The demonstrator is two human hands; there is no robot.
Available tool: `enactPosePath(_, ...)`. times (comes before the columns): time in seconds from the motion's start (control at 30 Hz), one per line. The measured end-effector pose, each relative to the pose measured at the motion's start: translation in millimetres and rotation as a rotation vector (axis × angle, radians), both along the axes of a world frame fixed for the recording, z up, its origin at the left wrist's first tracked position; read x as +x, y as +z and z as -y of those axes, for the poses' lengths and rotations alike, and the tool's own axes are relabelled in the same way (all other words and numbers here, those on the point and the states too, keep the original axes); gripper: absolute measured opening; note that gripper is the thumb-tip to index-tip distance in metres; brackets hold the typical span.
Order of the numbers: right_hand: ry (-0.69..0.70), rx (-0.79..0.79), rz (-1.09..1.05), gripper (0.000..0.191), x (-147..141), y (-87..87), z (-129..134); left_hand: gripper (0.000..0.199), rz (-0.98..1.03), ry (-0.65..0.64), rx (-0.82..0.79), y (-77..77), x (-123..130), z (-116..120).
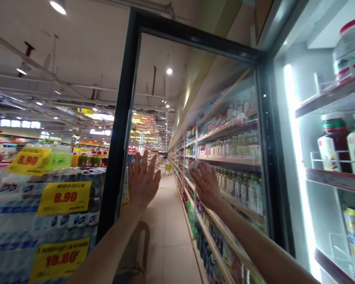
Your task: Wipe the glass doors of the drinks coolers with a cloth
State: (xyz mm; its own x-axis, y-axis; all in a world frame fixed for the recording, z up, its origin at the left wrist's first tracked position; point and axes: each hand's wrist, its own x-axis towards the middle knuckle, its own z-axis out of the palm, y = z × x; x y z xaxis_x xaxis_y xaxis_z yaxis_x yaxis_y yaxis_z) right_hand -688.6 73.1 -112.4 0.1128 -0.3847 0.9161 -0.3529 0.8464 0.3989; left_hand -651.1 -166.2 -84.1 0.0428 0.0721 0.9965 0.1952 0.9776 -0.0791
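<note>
A glass cooler door with a dark frame [115, 130] stands swung open in front of me. My left hand [143, 179] lies flat with its fingers spread, up against the glass near the frame's left side. Farther right, my right hand [206, 184] presses a crumpled pale cloth [193, 169] to the pane, its fingers bent over it. Part of the cloth is hidden beneath the fingers. Through the glass, shelves of bottles [239, 185] and a tiled aisle show behind both hands.
On the right is the lit cooler interior, with a dark juice bottle [334, 142] and a large clear bottle [350, 51] on its shelves. Stacked packs of bottled water [12, 232] with yellow price signs [65, 197] stand at left. The tiled floor [174, 232] runs ahead.
</note>
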Motion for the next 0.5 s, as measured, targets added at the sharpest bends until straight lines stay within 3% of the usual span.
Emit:
enactPosePath(0.07,0.0,0.091,0.0,0.041,-0.1,-3.3,-5.7,0.046,0.005,-0.024,0.004,0.1,-0.7,1.0)
enactPosePath(0.1,-0.008,0.044,0.0,0.041,-2.1,-1.5,-16.2,0.046,0.009,-0.035,0.006,0.1,-0.9,1.3)
enactPosePath(0.17,-0.036,-0.212,0.009,0.042,-8.5,8.1,-46.1,0.047,0.017,-0.047,0.007,0.0,-0.7,1.3)
enactPosePath(0.23,-0.058,-0.567,0.03,0.046,-15.1,21.6,-74.4,0.047,0.023,-0.043,0.011,-0.1,0.2,0.6)
enactPosePath(0.3,-0.061,-0.851,0.038,0.049,-18.1,31.9,-84.8,0.047,0.029,-0.036,0.011,0.0,1.4,-0.2)
enactPosePath(0.33,-0.059,-0.904,0.04,0.05,-17.4,33.8,-80.4,0.047,0.031,-0.037,0.012,0.0,1.8,-0.5)
enactPosePath(0.4,-0.053,-0.778,0.048,0.049,-11.3,29.1,-53.1,0.047,0.032,-0.051,0.009,0.1,1.8,-0.4)
enactPosePath(0.5,-0.032,-0.22,0.038,0.045,3.2,7.8,8.4,0.047,0.017,-0.07,0.003,0.4,0.1,1.1)
